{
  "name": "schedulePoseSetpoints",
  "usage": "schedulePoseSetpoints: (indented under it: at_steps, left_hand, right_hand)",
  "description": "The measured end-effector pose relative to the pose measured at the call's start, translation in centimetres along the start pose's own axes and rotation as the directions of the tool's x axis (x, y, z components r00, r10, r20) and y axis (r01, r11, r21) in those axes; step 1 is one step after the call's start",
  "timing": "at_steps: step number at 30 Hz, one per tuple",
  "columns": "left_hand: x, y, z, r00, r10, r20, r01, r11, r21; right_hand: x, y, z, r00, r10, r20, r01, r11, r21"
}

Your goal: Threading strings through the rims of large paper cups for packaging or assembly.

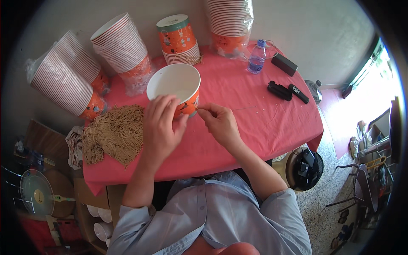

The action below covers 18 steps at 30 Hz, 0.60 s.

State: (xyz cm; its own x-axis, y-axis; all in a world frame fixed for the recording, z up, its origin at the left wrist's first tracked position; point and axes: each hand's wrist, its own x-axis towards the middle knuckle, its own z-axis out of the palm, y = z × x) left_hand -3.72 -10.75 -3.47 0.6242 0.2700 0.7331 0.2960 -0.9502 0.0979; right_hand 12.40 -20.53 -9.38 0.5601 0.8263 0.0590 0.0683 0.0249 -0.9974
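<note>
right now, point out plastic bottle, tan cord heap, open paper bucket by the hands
Plastic bottle (256, 59), head view: clear body
Tan cord heap (117, 131), head view: middle
Open paper bucket (193, 100), head view: orange outer wall

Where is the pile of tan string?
In the head view, the pile of tan string lies on the left part of the pink tablecloth, beside the left hand.

No wording or number can be read: the print on the orange bucket (186, 107) just left of the right fingers (204, 112) shows only coloured shapes, and the blue-marked label on the bottle (256, 58), beyond those fingers, is too small.
</note>
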Motion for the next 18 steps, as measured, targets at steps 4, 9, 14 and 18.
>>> schedulePoseSetpoints:
  at_steps: [4,9,14,18]
  left_hand:
    - [1.8,-2.8,0.8,0.973,0.017,0.230,-0.005,0.999,-0.054]
    - [2.1,-3.2,1.6,0.960,-0.002,0.279,0.031,0.995,-0.100]
    - [2.2,-3.0,1.9,0.957,-0.016,0.288,0.052,0.992,-0.115]
    - [2.2,-2.9,1.8,0.958,-0.027,0.285,0.065,0.990,-0.123]
  right_hand:
    - [0.7,-0.5,0.1,0.985,-0.150,-0.082,0.135,0.977,-0.165]
    - [0.8,-1.3,0.4,0.965,-0.242,-0.098,0.195,0.917,-0.347]
    - [1.5,-2.0,0.3,0.977,-0.197,-0.080,0.152,0.911,-0.383]
    - [1.8,-1.8,0.4,0.969,-0.231,-0.086,0.178,0.898,-0.402]
